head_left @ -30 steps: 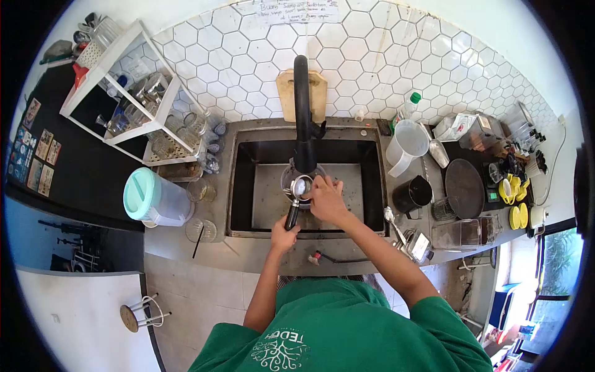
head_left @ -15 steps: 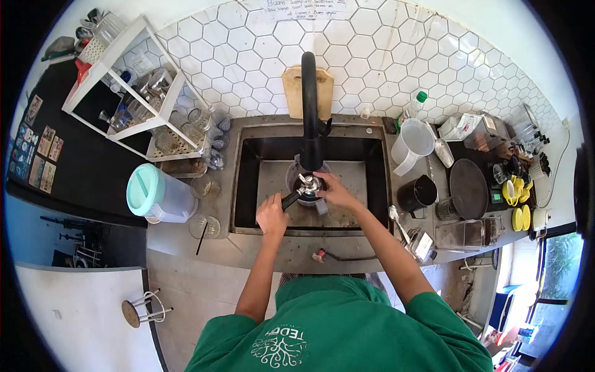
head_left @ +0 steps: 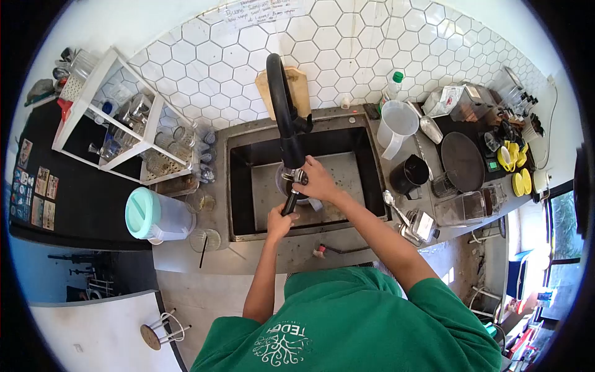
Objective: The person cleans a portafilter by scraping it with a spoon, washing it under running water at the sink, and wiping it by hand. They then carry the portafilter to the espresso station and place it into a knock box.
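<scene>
Over the sink [head_left: 348, 198] I hold a portafilter [head_left: 290, 201] with a black handle and a metal head. My left hand [head_left: 281, 222] is closed round the handle. At the metal end, my right hand [head_left: 318, 180] has its fingers closed on the head. Directly above hangs the black faucet [head_left: 285, 105], its spout close to the portafilter head. A clear jug [head_left: 315, 204] stands in the basin beneath, mostly covered by my hands and the portafilter. Whether water is running cannot be made out.
On the left stand a lidded pitcher [head_left: 162, 214], a glass with a straw [head_left: 205, 240] and a white rack [head_left: 139, 146] of glasses. To the right are a translucent jug [head_left: 397, 127], a black pitcher [head_left: 409, 175], a round tray [head_left: 462, 162] and yellow cups [head_left: 509, 156].
The portafilter has turned so its handle points more steeply toward me and its spouts no longer face up. My left hand has shifted right and slightly nearer. The whole view has tilted.
</scene>
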Tool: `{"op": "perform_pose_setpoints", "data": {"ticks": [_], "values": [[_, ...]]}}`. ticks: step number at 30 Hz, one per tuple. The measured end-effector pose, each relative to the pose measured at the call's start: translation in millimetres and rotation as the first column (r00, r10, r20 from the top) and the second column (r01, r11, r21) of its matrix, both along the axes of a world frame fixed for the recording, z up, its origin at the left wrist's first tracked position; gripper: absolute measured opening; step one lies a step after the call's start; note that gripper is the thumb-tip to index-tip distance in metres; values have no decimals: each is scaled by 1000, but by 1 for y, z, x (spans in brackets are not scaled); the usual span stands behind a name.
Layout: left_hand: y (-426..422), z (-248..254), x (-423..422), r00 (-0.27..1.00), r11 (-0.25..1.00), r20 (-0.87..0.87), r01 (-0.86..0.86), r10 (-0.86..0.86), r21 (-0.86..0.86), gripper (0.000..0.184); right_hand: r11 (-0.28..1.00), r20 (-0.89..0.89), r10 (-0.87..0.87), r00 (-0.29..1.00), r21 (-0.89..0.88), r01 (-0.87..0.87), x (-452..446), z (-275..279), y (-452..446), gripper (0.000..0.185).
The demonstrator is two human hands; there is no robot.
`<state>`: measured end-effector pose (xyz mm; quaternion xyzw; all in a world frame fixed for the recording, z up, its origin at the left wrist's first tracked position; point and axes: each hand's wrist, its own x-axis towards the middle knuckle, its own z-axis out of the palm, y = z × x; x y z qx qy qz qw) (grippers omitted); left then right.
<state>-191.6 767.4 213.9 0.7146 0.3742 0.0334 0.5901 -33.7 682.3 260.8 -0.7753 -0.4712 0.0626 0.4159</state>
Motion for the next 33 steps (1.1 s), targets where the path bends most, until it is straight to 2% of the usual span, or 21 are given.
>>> {"op": "perform_pose_setpoints", "data": {"ticks": [1, 2, 4, 6, 8, 9, 11, 12, 13, 15, 16, 17, 18, 19, 21, 22, 24, 26, 27, 29, 33], "values": [[-8, 8, 3, 999, 994, 40, -11, 16, -111, 13, 1000, 9, -3, 1000, 7, 3, -2, -3, 1, 42], [-14, 6, 4, 988, 940, 149, 25, 28, -340, 13, 999, 10, -49, 999, -5, 50, -1, -7, 4, 39], [-37, 19, 6, 986, 886, 149, 7, 69, -464, 14, 982, 77, -173, 982, -68, 178, -6, -7, 6, 35], [-46, 19, 4, 987, 853, 129, -18, 99, -521, 14, 981, 89, -154, 984, -104, 163, -7, -5, 4, 37], [-48, 10, 1, 982, 667, 158, 47, 106, -744, 15, 969, 128, -125, 984, -197, 148, -5, -8, 6, 40], [-48, 10, 0, 981, 665, 156, 43, 111, -745, 15, 969, 126, -120, 985, -200, 144, -5, -8, 8, 40], [-46, 9, -4, 956, 277, 158, 87, 246, -957, 14, 935, 112, -26, 993, -350, 64, -1, -7, 13, 41], [-42, 3, -6, 941, 150, 206, 171, 268, -974, 14, 935, 109, -22, 994, -350, 60, 3, -6, 15, 41], [-39, -2, -8, 941, 152, 204, 168, 270, -974, 14, 907, 40, 62, 997, -420, -39, 8, -5, 19, 40], [-34, -9, -12, 899, -209, 244, 333, 363, -919, 11, 867, -37, 141, 989, -477, -141, 18, -22, 26, 40], [-33, -9, -12, 876, -318, 248, 394, 412, -862, 6, 952, -411, 70, 909, -244, -183, 28, -58, 33, 36], [-33, -6, -11, 876, -316, 249, 394, 413, -863, 6, 993, -728, 80, 681, -4, -121, 34, -77, 37, 33], [-33, -1, -11, 832, -389, 231, 458, 505, -799, 4, 994, -862, -105, 496, -84, 64, 30, -54, 30, 27], [-33, 4, -10, 783, -450, 198, 522, 590, -724, 4, 994, -864, -106, 493, -85, 65, 30, -57, 26, 27], [-30, 9, -8, 719, -546, 147, 629, 679, -553, 11, 952, -980, -21, 200, 41, 302, 32, -62, 11, 29], [-26, 7, -8, 713, -541, 143, 633, 687, -554, 12, 953, -980, -23, 200, 39, 302, 29, -64, 7, 29], [-24, 8, -7, 706, -533, 149, 640, 693, -554, 13, 955, -935, -112, 337, -8, 296, 20, -63, 0, 34], [-31, 9, -11, 693, -565, 172, 685, 700, -460, 14, 969, -906, -129, 402, -29, 246, 13, -60, -1, 38], [-33, 11, -10, 697, -570, 167, 681, 697, -461, 14, 968, -908, -134, 398, -33, 250, 6, -52, 2, 38], [-37, 15, -7, 746, -591, 198, 635, 635, -497, 15, 978, -989, 74, 130, 98, 182, -11, -39, 8, 44], [-43, 25, 6, 710, -576, 163, 665, 685, -476, 14, 973, -974, 107, 201, 144, 180, -24, -48, 24, 52]]}}
